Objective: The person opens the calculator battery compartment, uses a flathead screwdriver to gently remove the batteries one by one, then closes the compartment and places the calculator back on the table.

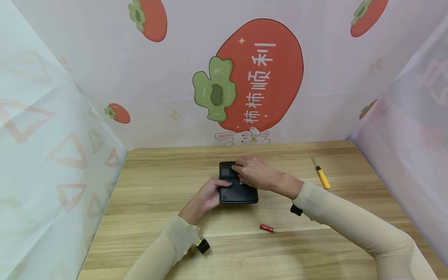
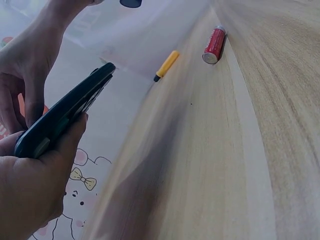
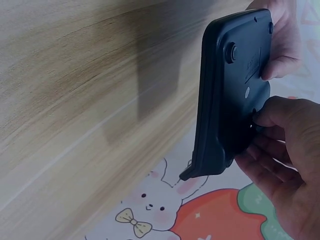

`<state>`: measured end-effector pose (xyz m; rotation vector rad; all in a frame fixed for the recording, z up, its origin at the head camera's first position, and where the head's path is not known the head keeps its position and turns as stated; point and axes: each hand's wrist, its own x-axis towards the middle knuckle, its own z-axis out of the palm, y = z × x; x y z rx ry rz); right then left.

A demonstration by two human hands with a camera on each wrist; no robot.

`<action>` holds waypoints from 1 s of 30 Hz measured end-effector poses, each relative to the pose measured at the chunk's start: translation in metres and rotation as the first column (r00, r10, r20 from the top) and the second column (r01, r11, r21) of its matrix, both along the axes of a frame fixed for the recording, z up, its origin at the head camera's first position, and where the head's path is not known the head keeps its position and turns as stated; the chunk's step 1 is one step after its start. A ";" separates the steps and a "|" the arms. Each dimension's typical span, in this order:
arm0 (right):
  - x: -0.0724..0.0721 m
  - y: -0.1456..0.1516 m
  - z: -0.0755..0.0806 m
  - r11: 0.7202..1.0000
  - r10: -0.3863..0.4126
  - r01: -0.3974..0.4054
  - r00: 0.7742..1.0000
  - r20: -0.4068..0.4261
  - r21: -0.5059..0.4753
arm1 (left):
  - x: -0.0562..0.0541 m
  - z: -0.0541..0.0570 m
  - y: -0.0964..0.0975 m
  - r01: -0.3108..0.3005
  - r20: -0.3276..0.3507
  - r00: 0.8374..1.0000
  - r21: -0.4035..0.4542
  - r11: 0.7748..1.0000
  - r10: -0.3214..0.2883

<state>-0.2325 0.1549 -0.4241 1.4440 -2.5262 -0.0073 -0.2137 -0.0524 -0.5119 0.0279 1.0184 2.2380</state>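
Note:
A black calculator [image 1: 239, 194] is held up over the table, its back with round rubber feet facing the head view. My left hand [image 1: 210, 193] grips its left edge, thumb lying across the back. Bent over the far part of the back is my right hand [image 1: 258, 173], its thumb and fingertips touching around a dark rectangular recess [image 1: 226, 171]. Whether those fingertips pinch a small part is hidden. In the right wrist view the right thumb [image 3: 280, 112] presses beside a small dark gap. A red battery [image 1: 267, 228] lies on the table nearer the front.
A screwdriver with a yellow handle [image 1: 324, 180] lies at the right of the wooden table [image 1: 154, 171]. Printed sheets [image 1: 168, 77] stand behind the table and on both sides. Each wrist wears a small black camera [image 1: 203, 246].

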 end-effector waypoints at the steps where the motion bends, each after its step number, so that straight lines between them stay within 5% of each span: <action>1: 0.000 0.000 0.000 1.000 -0.001 0.001 1.000 0.001 -0.003 | 0.000 0.000 0.000 -0.002 0.001 1.000 -0.002 1.000 0.002; 30: 0.000 0.003 -0.008 0.999 -0.039 0.039 0.999 0.032 -0.006 | 0.001 -0.003 0.004 0.007 0.002 1.000 -0.015 1.000 -0.007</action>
